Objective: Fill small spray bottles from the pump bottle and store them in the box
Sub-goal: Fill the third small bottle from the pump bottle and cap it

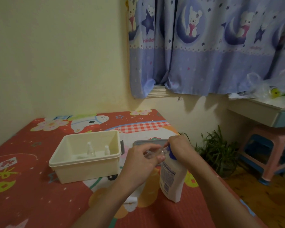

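The left hand [142, 159] grips a small spray bottle [153, 153] lying sideways, mouth toward the pump bottle [172, 176] under the pressing right hand [179, 146]; the box [87, 163] sits left of both hands.

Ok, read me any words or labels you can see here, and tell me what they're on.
"Hello Bear", pink script, partly cut by a fold: on the curtain.
A second pink script near the curtain's right side: too blurred to read.
Label on the pump bottle: print too small and blurred to read.
Bed cover: pictures only, no readable words.
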`<state>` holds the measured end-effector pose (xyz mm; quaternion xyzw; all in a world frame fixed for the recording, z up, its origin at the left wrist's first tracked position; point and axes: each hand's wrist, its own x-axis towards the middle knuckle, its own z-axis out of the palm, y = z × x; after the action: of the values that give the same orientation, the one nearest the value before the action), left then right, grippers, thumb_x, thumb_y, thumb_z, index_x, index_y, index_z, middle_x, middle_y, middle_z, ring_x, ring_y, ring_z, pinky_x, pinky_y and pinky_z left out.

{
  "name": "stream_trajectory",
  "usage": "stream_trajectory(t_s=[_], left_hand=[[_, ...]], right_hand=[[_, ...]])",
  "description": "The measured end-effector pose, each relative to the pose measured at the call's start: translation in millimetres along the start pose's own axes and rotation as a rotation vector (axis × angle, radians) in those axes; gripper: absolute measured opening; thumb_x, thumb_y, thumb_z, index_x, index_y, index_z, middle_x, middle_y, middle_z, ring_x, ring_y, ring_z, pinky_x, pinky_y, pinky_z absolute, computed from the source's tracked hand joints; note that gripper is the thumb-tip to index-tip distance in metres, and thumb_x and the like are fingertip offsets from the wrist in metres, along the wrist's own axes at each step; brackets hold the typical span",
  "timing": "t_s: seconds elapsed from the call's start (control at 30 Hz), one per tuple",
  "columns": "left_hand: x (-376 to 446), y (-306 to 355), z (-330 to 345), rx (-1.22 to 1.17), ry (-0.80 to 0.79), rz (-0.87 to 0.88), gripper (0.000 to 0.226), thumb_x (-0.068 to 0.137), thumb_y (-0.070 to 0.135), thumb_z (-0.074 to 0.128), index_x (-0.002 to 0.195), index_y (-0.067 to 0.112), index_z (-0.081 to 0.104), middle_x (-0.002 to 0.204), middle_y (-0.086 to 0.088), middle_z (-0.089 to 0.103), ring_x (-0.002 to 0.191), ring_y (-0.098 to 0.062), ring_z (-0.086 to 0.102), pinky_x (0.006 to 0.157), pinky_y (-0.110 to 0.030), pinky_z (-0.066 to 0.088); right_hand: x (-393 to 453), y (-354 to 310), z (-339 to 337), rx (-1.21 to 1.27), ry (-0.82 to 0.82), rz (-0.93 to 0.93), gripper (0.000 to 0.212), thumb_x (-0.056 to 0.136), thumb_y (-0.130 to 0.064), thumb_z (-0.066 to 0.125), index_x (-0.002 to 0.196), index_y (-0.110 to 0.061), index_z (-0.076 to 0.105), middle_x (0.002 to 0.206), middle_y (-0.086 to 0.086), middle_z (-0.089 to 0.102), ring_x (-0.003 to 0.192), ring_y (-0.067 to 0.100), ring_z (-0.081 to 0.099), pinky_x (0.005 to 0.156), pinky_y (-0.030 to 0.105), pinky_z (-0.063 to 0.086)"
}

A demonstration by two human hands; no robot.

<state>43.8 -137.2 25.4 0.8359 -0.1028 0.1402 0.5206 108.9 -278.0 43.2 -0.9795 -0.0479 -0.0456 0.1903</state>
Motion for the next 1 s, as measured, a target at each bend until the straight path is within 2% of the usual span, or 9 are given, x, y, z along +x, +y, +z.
stream_trajectory(t_s=[0.07, 0.2, 0.3, 0.4, 0.57, 0.77, 0.83, 0.9, 1.0], left_hand=[[-0.3, 2.5, -0.9, -0.022, -0.004, -0.007, 0.028, 0.08, 0.021, 0.075, 0.108, 0.025, 0.072, 0.102, 0.013, 0.07, 0.089, 0.0, 0.061, 0.069, -0.006, 0.045], [3.3, 5.8, -3.5, -0.045, 0.015, 0.018, 0.025, 0.08, 0.022, 0.075, 0.104, 0.028, 0.073, 0.102, 0.015, 0.071, 0.098, 0.001, 0.061, 0.088, -0.018, 0.047], [3.4, 4.3, -2.1, -0.049, 0.021, 0.008, 0.026, 0.079, 0.023, 0.076, 0.104, 0.029, 0.073, 0.102, 0.016, 0.07, 0.097, -0.001, 0.061, 0.086, -0.021, 0.049], [3.2, 2.0, -1.1, -0.036, -0.002, -0.012, 0.027, 0.079, 0.022, 0.076, 0.105, 0.027, 0.073, 0.097, 0.018, 0.068, 0.095, -0.002, 0.061, 0.079, -0.014, 0.045], [2.3, 3.1, -3.5, -0.061, -0.007, -0.018, 0.027, 0.08, 0.024, 0.076, 0.106, 0.028, 0.073, 0.099, 0.018, 0.069, 0.094, 0.001, 0.061, 0.079, -0.016, 0.046], [3.8, 4.9, -4.0, -0.076, -0.004, 0.016, 0.026, 0.079, 0.021, 0.076, 0.104, 0.028, 0.074, 0.092, 0.026, 0.067, 0.091, 0.01, 0.06, 0.073, -0.004, 0.043], [3.9, 2.7, -2.7, -0.042, -0.007, 0.01, 0.029, 0.079, 0.023, 0.076, 0.107, 0.027, 0.073, 0.098, 0.02, 0.069, 0.096, 0.005, 0.061, 0.079, -0.008, 0.044], [3.7, -0.1, -1.5, -0.032, -0.01, -0.011, 0.031, 0.079, 0.025, 0.076, 0.11, 0.027, 0.072, 0.103, 0.016, 0.069, 0.101, 0.0, 0.06, 0.088, -0.018, 0.046], [3.3, 0.1, -2.1, -0.045, -0.006, -0.009, 0.03, 0.08, 0.025, 0.076, 0.109, 0.026, 0.072, 0.103, 0.016, 0.07, 0.099, -0.001, 0.062, 0.086, -0.02, 0.049]], right_hand=[[0.9, -1.1, -6.5, -0.087, -0.043, -0.051, 0.029, 0.096, -0.007, 0.045, 0.117, -0.002, 0.064, 0.116, 0.014, 0.065, 0.107, 0.025, 0.06, 0.089, 0.03, 0.045], [8.0, -2.8, -16.5, -0.216, -0.08, -0.115, 0.032, 0.097, -0.007, 0.042, 0.126, -0.003, 0.056, 0.123, 0.017, 0.061, 0.113, 0.028, 0.058, 0.092, 0.032, 0.045], [5.9, -0.5, -10.3, -0.266, -0.053, -0.117, 0.03, 0.096, -0.007, 0.044, 0.123, -0.002, 0.055, 0.122, 0.017, 0.06, 0.112, 0.028, 0.057, 0.092, 0.032, 0.046], [1.5, 2.3, 0.0, -0.268, -0.003, -0.101, 0.025, 0.096, -0.006, 0.044, 0.117, -0.004, 0.058, 0.119, 0.013, 0.061, 0.108, 0.025, 0.058, 0.091, 0.032, 0.047], [5.0, -1.3, -9.9, -0.271, -0.075, -0.127, 0.03, 0.097, -0.008, 0.045, 0.125, -0.003, 0.053, 0.127, 0.016, 0.057, 0.115, 0.026, 0.055, 0.095, 0.031, 0.045], [7.4, 2.3, -5.8, -0.294, -0.026, -0.124, 0.028, 0.096, -0.009, 0.046, 0.122, -0.004, 0.055, 0.122, 0.014, 0.059, 0.111, 0.025, 0.057, 0.091, 0.03, 0.046], [8.4, 4.4, 1.1, -0.282, -0.006, -0.103, 0.025, 0.095, -0.009, 0.048, 0.118, -0.005, 0.058, 0.119, 0.012, 0.061, 0.108, 0.024, 0.058, 0.089, 0.03, 0.047], [9.6, 6.3, 4.4, -0.295, -0.014, -0.111, 0.025, 0.096, -0.01, 0.048, 0.117, -0.006, 0.061, 0.118, 0.012, 0.063, 0.107, 0.024, 0.059, 0.089, 0.03, 0.047], [11.1, 3.0, -2.6, -0.296, -0.072, -0.131, 0.03, 0.098, -0.012, 0.045, 0.126, -0.007, 0.057, 0.126, 0.013, 0.059, 0.114, 0.025, 0.056, 0.091, 0.029, 0.045]])
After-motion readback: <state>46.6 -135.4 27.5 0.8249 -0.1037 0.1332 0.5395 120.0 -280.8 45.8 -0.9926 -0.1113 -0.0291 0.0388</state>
